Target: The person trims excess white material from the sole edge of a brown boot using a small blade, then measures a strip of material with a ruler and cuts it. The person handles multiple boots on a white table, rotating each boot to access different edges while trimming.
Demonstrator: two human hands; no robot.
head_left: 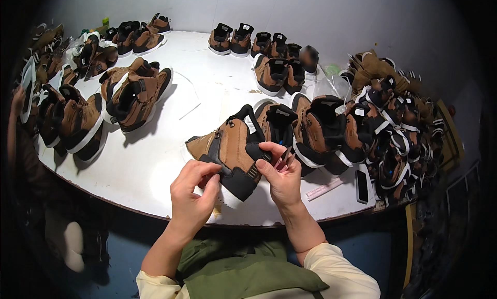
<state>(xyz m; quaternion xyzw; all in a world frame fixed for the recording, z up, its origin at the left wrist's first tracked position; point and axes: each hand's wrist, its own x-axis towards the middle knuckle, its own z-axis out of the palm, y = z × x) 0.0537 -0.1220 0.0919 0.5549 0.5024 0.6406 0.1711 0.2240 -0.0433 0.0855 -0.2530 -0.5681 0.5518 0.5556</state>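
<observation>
A brown and black high-top shoe (237, 146) with a white sole is held tilted above the front of the table, its toe pointing away to the left. My right hand (282, 182) grips its heel end, thumb on the near side. A small dark pointed tool (284, 159) shows between the fingers of that hand; its kind is unclear. With bent fingers and thumb, my left hand (192, 193) pinches at a dark edge low on the shoe's side. Whether a thread is between those fingertips is too small to see.
White table (171, 159) with a curved front edge. Paired shoes (137, 97) stand at left, more shoes (323, 125) close at right and along the back. A phone (362, 187) and pink-white strip (324, 189) lie near right. Shoes (398, 138) are heaped at far right. Someone's arm (15, 113) shows far left.
</observation>
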